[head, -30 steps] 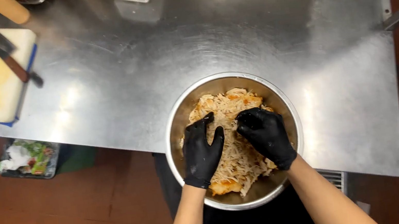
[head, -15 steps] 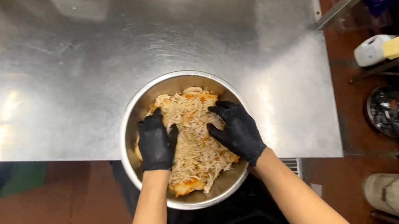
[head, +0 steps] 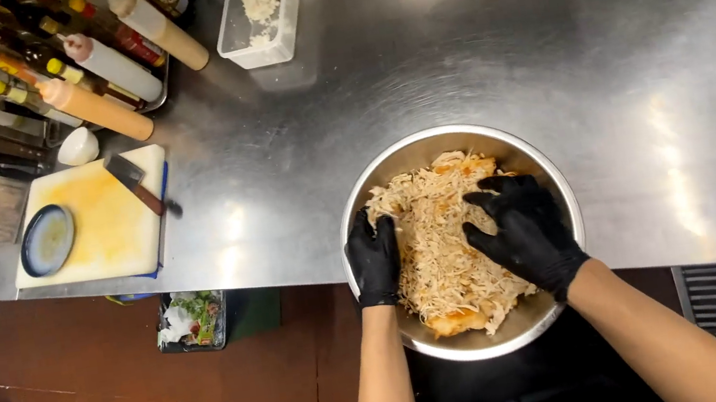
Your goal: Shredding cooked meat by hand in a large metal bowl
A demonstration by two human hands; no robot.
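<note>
Both hands are down in a round metal bowl (head: 550,174) that sits at the near edge of a steel counter (head: 617,52), partly hanging over the floor side. The bowl is filled with shredded food (head: 433,237) – pale strands with orange patches at the top and at the bottom of the heap.

The left hand (head: 374,259), in a black glove, rests against the left side of the heap by the bowl's wall, fingers together and slightly curled; whether it has any strands gripped cannot be told. The right hand (head: 521,229) (also in a black glove) lies flat on top of the heap, fingers spread wide and pressing on the shreds, nothing closed in it.

Well to the left on the counter lies a cutting board (head: 114,226) stained yellow, with a small dark plate (head: 47,239) on it and a cleaver (head: 134,181) at its right edge. Behind the board stand squeeze bottles (head: 98,110) – some lying tilted – and a clear tub (head: 262,14) with white bits in it. Under the counter's edge sits a bin (head: 194,319) of scraps on the brown floor
</note>
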